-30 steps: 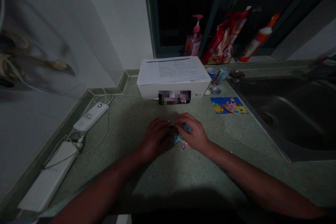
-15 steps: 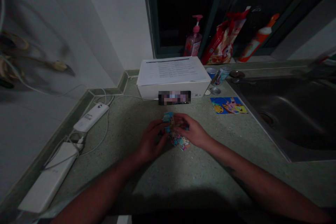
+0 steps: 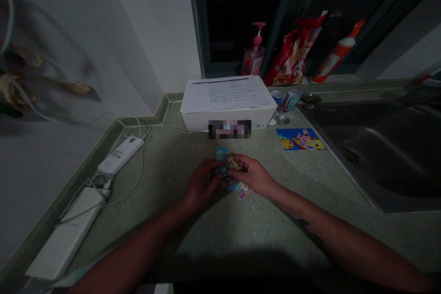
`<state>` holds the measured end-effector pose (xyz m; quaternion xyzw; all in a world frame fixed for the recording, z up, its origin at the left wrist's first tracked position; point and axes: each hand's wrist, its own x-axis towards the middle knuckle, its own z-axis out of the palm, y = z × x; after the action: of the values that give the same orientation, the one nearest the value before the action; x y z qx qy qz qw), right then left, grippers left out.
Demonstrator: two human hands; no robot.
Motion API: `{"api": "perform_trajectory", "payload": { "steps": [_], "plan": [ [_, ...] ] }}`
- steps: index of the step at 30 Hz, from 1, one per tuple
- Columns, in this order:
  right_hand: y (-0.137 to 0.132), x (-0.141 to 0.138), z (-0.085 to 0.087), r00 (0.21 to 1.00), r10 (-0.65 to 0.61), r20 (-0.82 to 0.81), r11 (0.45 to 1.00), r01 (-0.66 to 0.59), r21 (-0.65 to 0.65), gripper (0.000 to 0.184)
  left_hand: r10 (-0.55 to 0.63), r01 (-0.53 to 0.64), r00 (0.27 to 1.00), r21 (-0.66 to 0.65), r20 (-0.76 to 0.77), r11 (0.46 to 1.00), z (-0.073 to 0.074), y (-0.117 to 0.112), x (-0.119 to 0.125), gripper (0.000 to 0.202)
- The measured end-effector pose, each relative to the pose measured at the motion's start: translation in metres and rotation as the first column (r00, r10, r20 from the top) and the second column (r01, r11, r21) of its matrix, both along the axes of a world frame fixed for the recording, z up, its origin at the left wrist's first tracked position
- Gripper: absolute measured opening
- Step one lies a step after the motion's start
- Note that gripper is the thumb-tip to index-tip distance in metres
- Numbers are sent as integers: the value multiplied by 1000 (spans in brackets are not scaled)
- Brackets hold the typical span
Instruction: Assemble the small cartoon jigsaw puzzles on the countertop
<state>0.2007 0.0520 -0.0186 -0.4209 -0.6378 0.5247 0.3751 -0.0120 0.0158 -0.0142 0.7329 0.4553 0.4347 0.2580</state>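
Note:
Small jigsaw puzzle pieces lie in a loose pile on the counter, just below my hands. My left hand has its thumb and fingers closed on blue puzzle pieces, which stick out past the fingertips. From the right, my right hand pinches a pale yellowish puzzle piece close beside the blue ones. The fingertips of both hands almost meet, and I cannot tell whether the held pieces touch. A blue picture card with cartoon figures lies flat to the right of my hands.
Behind the hands stand a white box and a dark phone-like object with a blurred front. Cans stand near the sink at right. At left lie a white power bank, a power strip and cables.
My right hand has shifted slightly down and its fingers have steadied, with the pale piece now showing in them. My left hand has barely moved and keeps its hold.

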Motion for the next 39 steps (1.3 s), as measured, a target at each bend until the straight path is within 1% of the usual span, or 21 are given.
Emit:
{"api": "perform_trajectory", "payload": {
  "steps": [3, 5, 7, 11, 14, 16, 18, 21, 24, 27, 29, 31, 35, 39],
  "plan": [
    [-3, 1, 5, 998, 30, -58, 995, -35, -97, 20, 2, -1, 999, -31, 34, 1000, -3, 0, 1, 23],
    [-5, 2, 8, 998, 31, -58, 992, -38, -123, 20, -2, 4, 999, -48, 52, 999, -4, -1, 3, 23],
    [-7, 1, 9, 998, 14, -55, 992, -21, -121, 21, -5, 9, 998, -60, 68, 998, -6, -1, 4, 24],
    [-12, -6, 7, 996, -51, -68, 998, 48, -44, 26, 12, -2, 994, -97, 110, 995, -9, 0, 6, 33],
    [-16, -9, 4, 996, -49, -77, 999, 49, 1, 26, 51, -29, 990, -164, 129, 986, -11, 1, 6, 44],
    [-19, -9, 3, 997, -56, -55, 998, 58, 35, 26, 71, -47, 989, -185, 127, 982, -12, 2, 6, 48],
    [-21, -8, 3, 997, -72, -19, 994, 73, 84, 27, 80, -60, 990, -173, 114, 983, -13, 2, 5, 43],
    [-26, -6, 2, 999, -49, 10, 990, 47, 133, 28, 88, -73, 991, -147, 97, 986, -11, 1, 4, 34],
    [-29, -5, 0, 1000, -23, 15, 987, 21, 161, 30, 84, -73, 993, -119, 88, 990, -8, 1, 3, 28],
    [-30, -5, -2, 1000, -26, 10, 986, 24, 163, 28, 64, -58, 995, -84, 75, 995, -8, 2, 4, 19],
    [-30, -6, -2, 1000, -29, 0, 988, 29, 150, 24, 73, -67, 995, -87, 66, 994, -9, 2, 5, 20],
    [-30, -6, -1, 999, -46, 10, 985, 44, 168, 23, 91, -86, 994, -102, 51, 991, -9, 2, 5, 24],
    [-28, -6, 3, 995, -81, 62, 960, 61, 273, 22, 78, -76, 997, -77, 18, 994, -5, 3, 4, 19],
    [-26, -5, 6, 991, -112, 73, 925, 78, 371, 22, 59, -59, 998, -32, 17, 998, 1, 3, 4, 14]
  ]
}}
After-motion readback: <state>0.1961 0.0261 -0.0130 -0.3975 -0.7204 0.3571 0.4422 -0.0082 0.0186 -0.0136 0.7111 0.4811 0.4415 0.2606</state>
